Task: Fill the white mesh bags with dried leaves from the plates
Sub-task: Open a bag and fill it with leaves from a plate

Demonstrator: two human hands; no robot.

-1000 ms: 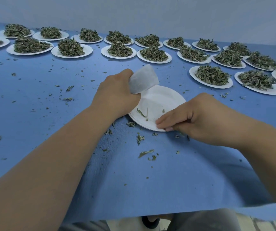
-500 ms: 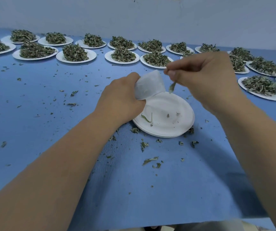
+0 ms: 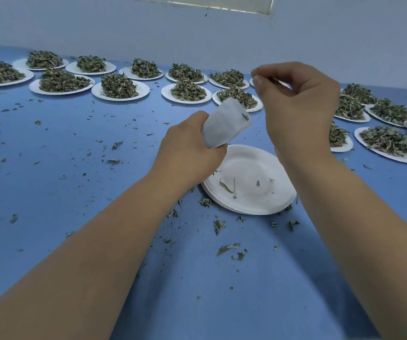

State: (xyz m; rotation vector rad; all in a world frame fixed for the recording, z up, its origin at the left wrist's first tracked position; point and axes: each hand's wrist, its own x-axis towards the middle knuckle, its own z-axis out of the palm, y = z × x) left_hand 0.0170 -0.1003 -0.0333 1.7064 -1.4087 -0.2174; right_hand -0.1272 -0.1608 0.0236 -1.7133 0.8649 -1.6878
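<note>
1. Head view, centre of the frame: your left hand (image 3: 187, 146) grips the white mesh bag (image 3: 222, 126) round its lower end. The bag's mouth tilts up and to the right, with a leaf bit (image 3: 245, 117) showing at the rim.
2. Upper right of centre: your right hand (image 3: 298, 104) is raised above the bag. Its fingers are curled, and thumb and forefinger tips are pressed together. Whether they pinch any leaf cannot be told.
3. Just below the bag: the near plate (image 3: 251, 163) is almost bare, with only a few last leaves (image 3: 227, 186) on it.
4. Hold the bag's mouth wide and over the plate, so anything that misses lands there and not among the scraps (image 3: 219, 225) on the counter (image 3: 74, 182).
5. Drop each pinch low, close to the mouth.
6. Along the top of the frame, the heaped plates (image 3: 119, 88) probably come next.
</note>
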